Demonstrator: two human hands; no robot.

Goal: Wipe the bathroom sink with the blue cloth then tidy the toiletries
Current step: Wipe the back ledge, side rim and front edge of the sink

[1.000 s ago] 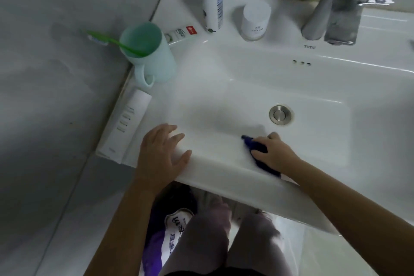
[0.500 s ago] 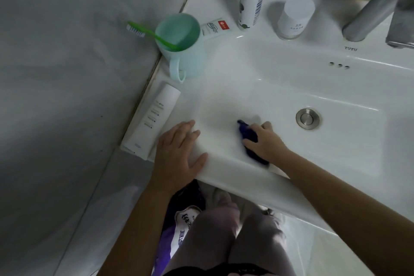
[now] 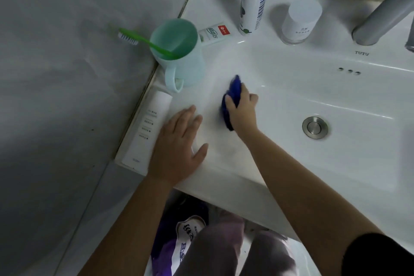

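since a second ago the right hand (image 3: pixel 243 112) has carried the blue cloth (image 3: pixel 233 91) away from the basin's front wall beside the drain plug (image 3: pixel 315 127) and up the left slope, nearer the cup (image 3: pixel 188 67); the left hand (image 3: pixel 179 148) has stayed on the front left rim.

a grey wall (image 3: pixel 67 74) fills the left of the view and meets the white sink (image 3: pixel 313 175) along its left edge. the basin is wide and shallow, with a flat ledge round it. both bare forearms reach in from below.

the left hand lies palm down on the rim, fingers straight and a little spread, holding nothing, just beside a long white tube (image 3: pixel 145 132). the right hand's fingers and thumb are curled round the bunched cloth, pressing it against the basin's left slope, well apart from the plug.

a grey metal tap (image 3: pixel 380 18) rises at the back right. a tall white bottle (image 3: pixel 253 0) stands upright on the back ledge, with a small white jar (image 3: pixel 300 20) near it on the right. the pale green cup stands on the left ledge, and a green toothbrush (image 3: pixel 143 40) leans in it with its bristles out toward the wall. the long white tube lies flat along the left ledge in front of the cup. a small toothpaste tube (image 3: pixel 215 32) lies between cup and bottle. three small overflow holes (image 3: pixel 350 71) sit in the basin's back wall.
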